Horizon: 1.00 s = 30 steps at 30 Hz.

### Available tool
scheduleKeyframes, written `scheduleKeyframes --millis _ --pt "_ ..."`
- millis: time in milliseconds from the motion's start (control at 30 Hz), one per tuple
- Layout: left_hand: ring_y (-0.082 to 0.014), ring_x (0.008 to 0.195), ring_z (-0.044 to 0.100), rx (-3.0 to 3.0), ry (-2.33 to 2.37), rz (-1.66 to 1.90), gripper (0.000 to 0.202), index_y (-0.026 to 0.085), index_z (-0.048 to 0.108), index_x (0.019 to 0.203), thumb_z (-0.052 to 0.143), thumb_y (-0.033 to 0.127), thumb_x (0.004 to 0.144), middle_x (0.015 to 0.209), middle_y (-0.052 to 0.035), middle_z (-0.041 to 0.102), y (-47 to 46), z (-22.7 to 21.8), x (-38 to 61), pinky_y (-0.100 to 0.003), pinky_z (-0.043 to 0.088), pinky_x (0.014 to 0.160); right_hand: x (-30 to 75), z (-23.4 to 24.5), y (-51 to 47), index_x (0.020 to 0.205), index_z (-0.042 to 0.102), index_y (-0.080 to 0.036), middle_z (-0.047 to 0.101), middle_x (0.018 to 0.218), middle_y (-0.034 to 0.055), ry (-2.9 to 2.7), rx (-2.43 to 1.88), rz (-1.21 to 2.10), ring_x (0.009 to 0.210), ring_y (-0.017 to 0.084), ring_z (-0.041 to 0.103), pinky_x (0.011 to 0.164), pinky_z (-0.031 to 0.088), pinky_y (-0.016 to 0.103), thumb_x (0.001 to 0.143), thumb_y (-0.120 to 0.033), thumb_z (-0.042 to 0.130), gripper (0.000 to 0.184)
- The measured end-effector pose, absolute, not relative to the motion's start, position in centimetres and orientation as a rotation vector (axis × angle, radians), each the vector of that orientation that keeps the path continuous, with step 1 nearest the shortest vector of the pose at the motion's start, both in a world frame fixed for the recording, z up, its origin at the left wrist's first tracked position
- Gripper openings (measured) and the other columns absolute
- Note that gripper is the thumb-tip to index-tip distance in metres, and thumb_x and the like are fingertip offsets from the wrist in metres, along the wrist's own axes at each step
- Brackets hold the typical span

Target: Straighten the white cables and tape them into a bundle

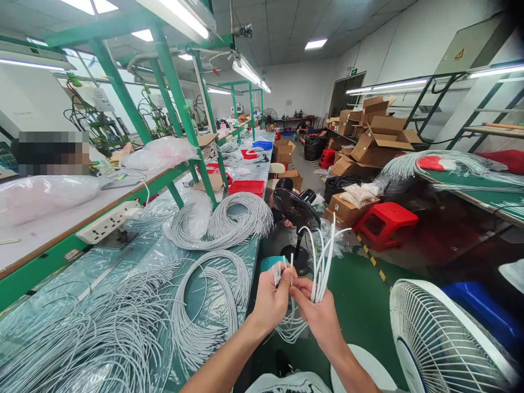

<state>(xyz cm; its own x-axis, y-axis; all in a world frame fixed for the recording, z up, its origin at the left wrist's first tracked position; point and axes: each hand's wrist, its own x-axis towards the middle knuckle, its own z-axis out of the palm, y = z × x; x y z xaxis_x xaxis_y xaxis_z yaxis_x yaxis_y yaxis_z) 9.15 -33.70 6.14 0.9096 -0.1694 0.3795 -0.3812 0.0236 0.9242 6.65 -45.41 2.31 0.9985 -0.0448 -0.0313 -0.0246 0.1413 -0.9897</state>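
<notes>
My left hand [271, 299] is closed, pinching a small white tie or strip and a cable end at its fingertips. My right hand [315, 308] is closed around a bundle of white cables [322, 256] that fan upward from the fist, with loops hanging below both hands. The two hands touch in front of me, just off the right edge of the green bench [164, 256]. Coils of grey-white cable [223, 221] lie on the bench to the left, and a large loose heap of cables [106, 333] lies nearer me.
A white power strip [108, 221] sits on the bench's raised shelf. A black fan [295, 210] stands ahead, a white fan [446, 338] at lower right. A red stool [387, 218], cardboard boxes [376, 142] and a second bench [483, 188] fill the right side. A person sits far left.
</notes>
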Motion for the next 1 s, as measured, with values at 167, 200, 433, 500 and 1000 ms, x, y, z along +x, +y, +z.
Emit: scheduleKeyframes --millis 167,200,433,500,1000 --pt "-0.0116 0.066 0.043 1.542 -0.422 0.162 0.032 0.017 0.053 0.076 0.043 0.037 0.097 0.07 0.0003 0.049 -33.66 5.83 9.09 -0.024 0.035 0.063 6.57 2.5 -45.34 0.085 0.068 -0.011 0.029 0.049 -0.0083 0.063 -1.423 -0.003 0.044 0.006 0.021 0.041 0.014 0.024 0.074 -0.057 0.073 0.047" --pt "-0.0117 0.066 0.044 1.545 -0.416 0.166 0.031 0.017 0.054 0.076 0.043 0.037 0.097 0.071 0.0001 0.049 -33.66 5.78 9.06 -0.024 0.035 0.063 6.57 2.51 -45.33 0.085 0.068 -0.011 0.029 0.049 -0.0084 0.064 -1.421 -0.005 0.043 0.006 0.021 0.041 0.014 0.024 0.074 -0.056 0.073 0.046" --pt "-0.0113 0.066 0.044 1.54 -0.418 0.165 0.031 0.016 0.054 0.076 0.043 0.037 0.097 0.071 0.0004 0.05 -33.92 5.78 9.12 -0.024 0.036 0.063 6.55 2.4 -45.46 0.085 0.067 -0.012 0.028 0.048 -0.0093 0.067 -1.414 -0.017 0.043 0.006 0.02 0.041 0.014 0.023 0.075 -0.055 0.073 0.045" --pt "-0.0111 0.064 0.043 1.54 -0.421 0.168 0.031 0.016 0.053 0.075 0.043 0.037 0.097 0.069 0.0006 0.049 -34.0 5.84 9.14 -0.024 0.035 0.062 6.54 2.44 -45.48 0.085 0.067 -0.012 0.028 0.048 -0.0093 0.068 -1.413 -0.019 0.043 0.006 0.02 0.041 0.013 0.024 0.075 -0.055 0.073 0.045" --pt "-0.0117 0.065 0.043 1.537 -0.419 0.172 0.033 0.017 0.052 0.073 0.044 0.037 0.097 0.069 0.0004 0.049 -33.98 6.09 8.9 -0.025 0.035 0.062 6.67 2.28 -45.38 0.086 0.068 -0.012 0.03 0.048 -0.0082 0.066 -1.403 -0.016 0.043 0.006 0.021 0.041 0.013 0.023 0.074 -0.056 0.073 0.046"
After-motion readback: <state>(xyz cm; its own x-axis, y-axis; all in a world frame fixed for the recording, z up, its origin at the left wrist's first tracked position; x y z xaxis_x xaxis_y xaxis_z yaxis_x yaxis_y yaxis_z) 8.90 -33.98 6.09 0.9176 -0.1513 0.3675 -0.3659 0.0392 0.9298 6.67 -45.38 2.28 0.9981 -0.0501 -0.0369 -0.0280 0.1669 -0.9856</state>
